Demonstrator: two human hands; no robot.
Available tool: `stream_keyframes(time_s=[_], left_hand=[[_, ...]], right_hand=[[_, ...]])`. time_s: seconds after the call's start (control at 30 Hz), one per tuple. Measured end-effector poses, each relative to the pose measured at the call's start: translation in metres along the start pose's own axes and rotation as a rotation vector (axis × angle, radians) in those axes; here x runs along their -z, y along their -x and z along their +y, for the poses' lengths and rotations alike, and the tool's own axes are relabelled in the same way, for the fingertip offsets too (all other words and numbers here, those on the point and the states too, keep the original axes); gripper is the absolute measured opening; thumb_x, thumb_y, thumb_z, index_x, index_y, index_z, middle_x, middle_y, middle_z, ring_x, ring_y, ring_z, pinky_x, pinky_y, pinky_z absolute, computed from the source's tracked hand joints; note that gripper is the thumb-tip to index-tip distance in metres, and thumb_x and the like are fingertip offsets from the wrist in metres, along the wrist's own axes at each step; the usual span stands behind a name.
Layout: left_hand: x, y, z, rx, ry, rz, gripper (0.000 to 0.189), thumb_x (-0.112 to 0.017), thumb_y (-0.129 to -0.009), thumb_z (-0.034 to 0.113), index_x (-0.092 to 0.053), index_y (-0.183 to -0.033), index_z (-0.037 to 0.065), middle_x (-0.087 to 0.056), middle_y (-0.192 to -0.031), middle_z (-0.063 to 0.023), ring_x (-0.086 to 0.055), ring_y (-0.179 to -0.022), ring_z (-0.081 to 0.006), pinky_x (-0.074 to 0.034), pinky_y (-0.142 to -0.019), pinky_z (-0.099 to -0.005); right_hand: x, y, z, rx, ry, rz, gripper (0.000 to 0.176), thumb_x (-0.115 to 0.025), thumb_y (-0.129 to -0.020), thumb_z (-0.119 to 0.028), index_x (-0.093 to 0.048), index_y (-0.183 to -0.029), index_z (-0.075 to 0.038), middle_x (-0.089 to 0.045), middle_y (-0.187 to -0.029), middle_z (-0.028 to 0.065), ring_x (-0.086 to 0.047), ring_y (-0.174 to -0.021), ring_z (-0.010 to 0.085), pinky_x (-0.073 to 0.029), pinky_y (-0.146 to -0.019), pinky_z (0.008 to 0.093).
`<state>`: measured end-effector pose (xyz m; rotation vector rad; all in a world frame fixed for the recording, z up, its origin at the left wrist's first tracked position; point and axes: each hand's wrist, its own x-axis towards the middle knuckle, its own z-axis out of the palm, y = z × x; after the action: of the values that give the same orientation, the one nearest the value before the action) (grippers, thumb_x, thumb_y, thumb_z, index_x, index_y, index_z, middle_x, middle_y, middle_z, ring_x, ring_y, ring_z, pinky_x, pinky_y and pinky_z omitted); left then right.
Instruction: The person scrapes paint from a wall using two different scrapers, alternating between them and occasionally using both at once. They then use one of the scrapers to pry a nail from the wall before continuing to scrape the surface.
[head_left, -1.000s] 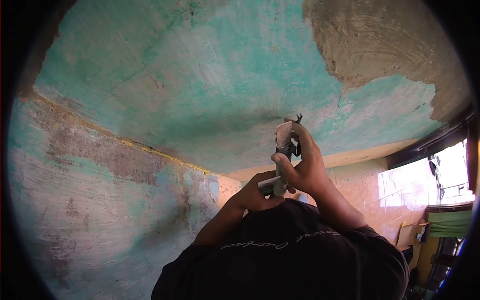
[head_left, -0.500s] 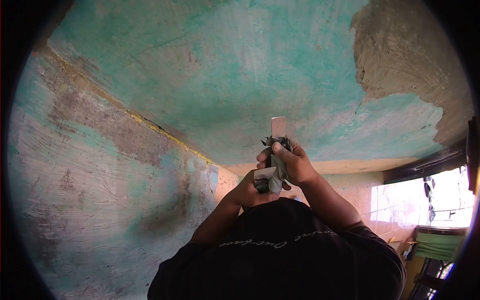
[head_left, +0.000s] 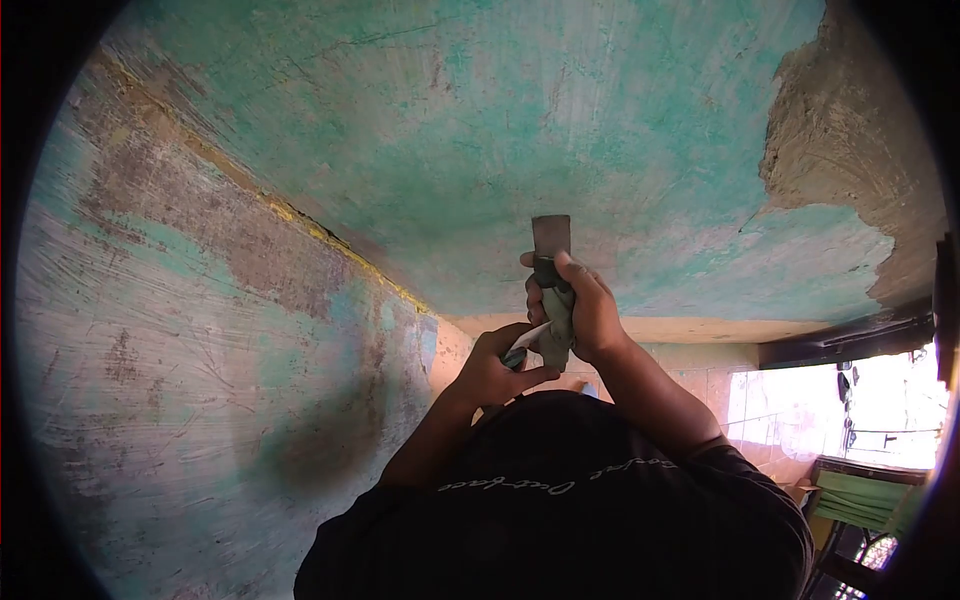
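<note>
My right hand [head_left: 592, 312] is closed around the handle of a scraper [head_left: 552, 236], thumb along its neck, the flat metal blade pointing up toward the wall. The lower handle is wrapped in a grey-green cloth [head_left: 557, 310]. Just below and to the left, my left hand [head_left: 490, 370] is curled around a thin, pale-edged flat piece [head_left: 525, 343] with a dark part beneath; its kind is hard to make out. Its fingertips come right to the bottom end of the wrapped handle. Both hands are held together in front of my chest.
A worn turquoise wall [head_left: 480, 120] rises ahead, with a rough grey plaster patch [head_left: 850, 160] at its right. Another scraped wall [head_left: 180, 400] stands to the left, meeting it at a yellowish corner seam [head_left: 330, 238]. Green cloth [head_left: 865, 500] hangs below a bright window [head_left: 890, 410] at right.
The scraper's blade has turned and risen slightly, showing darker now. My left hand has shifted a little left and down, and its pale piece has tilted edge-on. The view has swung slightly left.
</note>
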<state>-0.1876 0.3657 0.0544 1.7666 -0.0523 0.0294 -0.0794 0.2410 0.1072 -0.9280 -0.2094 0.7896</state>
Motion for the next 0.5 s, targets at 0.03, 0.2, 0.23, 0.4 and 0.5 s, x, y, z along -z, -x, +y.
stream_keyframes(time_s=[0.03,0.2,0.23,0.4,0.5], left_hand=[[0.001,0.0,0.001,0.01,0.005,-0.01,0.047,-0.081,-0.068,0.018,-0.061,-0.108,0.002,-0.066,-0.089,-0.0045,-0.059,-0.073,-0.0091,-0.046,-0.065,-0.0236],[0.004,-0.001,0.003,-0.018,0.059,0.006,0.036,-0.082,-0.068,0.018,-0.063,-0.095,0.004,-0.054,-0.065,0.0049,-0.045,-0.055,-0.0027,-0.035,-0.049,-0.0212],[0.005,-0.001,0.003,0.014,0.043,-0.005,0.035,-0.082,-0.068,0.018,-0.063,-0.094,0.004,-0.054,-0.065,0.0046,-0.046,-0.054,-0.0029,-0.035,-0.049,-0.0214],[0.008,0.0,0.0,0.073,0.034,-0.059,0.034,-0.082,-0.068,0.02,-0.063,-0.092,0.005,-0.058,-0.067,0.0026,-0.049,-0.054,-0.0044,-0.038,-0.049,-0.0226],[0.009,0.0,-0.004,0.094,0.078,-0.04,0.035,-0.082,-0.068,0.02,-0.063,-0.092,0.005,-0.059,-0.07,0.0019,-0.05,-0.056,-0.0044,-0.04,-0.051,-0.0228]], right_hand=[[-0.001,-0.001,0.0,-0.002,0.04,-0.006,0.041,-0.039,-0.096,-0.034,-0.054,-0.111,0.001,-0.054,-0.073,0.005,-0.051,-0.062,0.013,-0.043,-0.057,0.0275],[-0.004,-0.004,0.006,-0.045,-0.08,0.026,0.035,-0.041,-0.096,-0.031,-0.054,-0.106,0.0,-0.05,-0.069,0.0029,-0.046,-0.058,0.0113,-0.04,-0.055,0.0255],[-0.005,-0.005,0.008,-0.048,-0.083,0.037,0.034,-0.042,-0.096,-0.031,-0.054,-0.105,-0.001,-0.049,-0.067,0.0024,-0.044,-0.057,0.0108,-0.039,-0.054,0.0251],[-0.006,-0.013,0.019,-0.073,0.068,0.125,0.035,-0.042,-0.097,-0.035,-0.053,-0.102,-0.002,-0.045,-0.063,0.0013,-0.041,-0.053,0.0098,-0.035,-0.05,0.0241],[-0.003,-0.016,0.026,-0.075,0.104,0.109,0.036,-0.042,-0.097,-0.036,-0.053,-0.103,-0.002,-0.045,-0.063,0.0013,-0.041,-0.052,0.0099,-0.036,-0.049,0.0241]])
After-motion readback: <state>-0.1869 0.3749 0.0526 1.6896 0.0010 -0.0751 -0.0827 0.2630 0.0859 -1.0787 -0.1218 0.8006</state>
